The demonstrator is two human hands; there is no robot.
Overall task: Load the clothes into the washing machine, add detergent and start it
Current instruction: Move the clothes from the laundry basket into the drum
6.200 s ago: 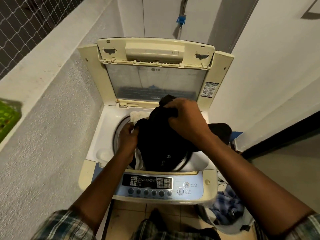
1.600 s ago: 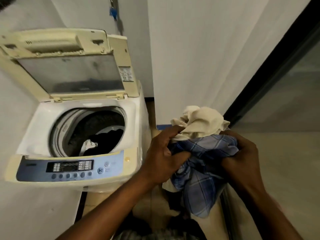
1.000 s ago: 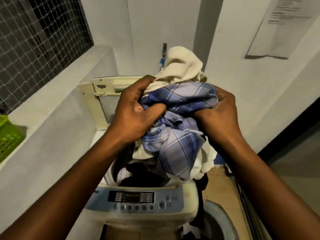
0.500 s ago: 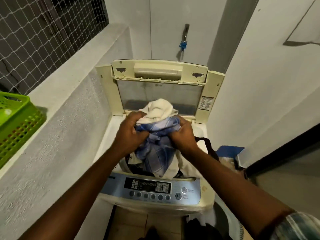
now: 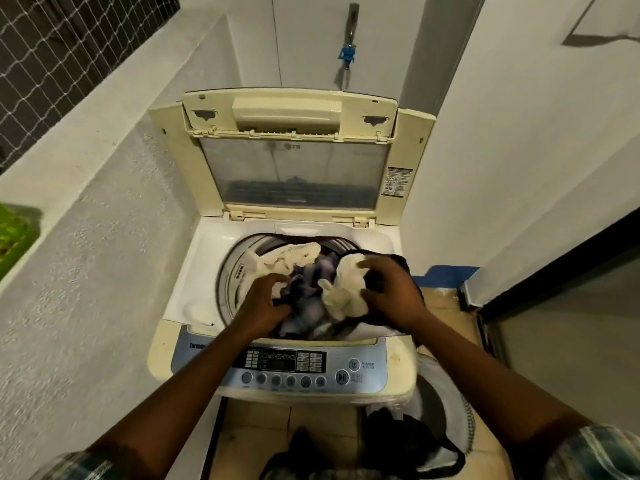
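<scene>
Right, I've got the left hand (image 5: 266,303) gripping the clothes (image 5: 304,311) heaped in the washing machine (image 5: 204,271) between both hands, the right hand (image 5: 388,292) clutching them too. Loading's partway (dark laundry (image 5: 398,441) waits below my right wrist); detergent and start look untouched.

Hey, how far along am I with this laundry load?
Done: the lid is up and clothes fill the drum. In hand: left hand and right hand grip that pile at the drum's mouth. Left: dark garments sit in the floor bin, no detergent shows, and the start button is untouched.
</scene>
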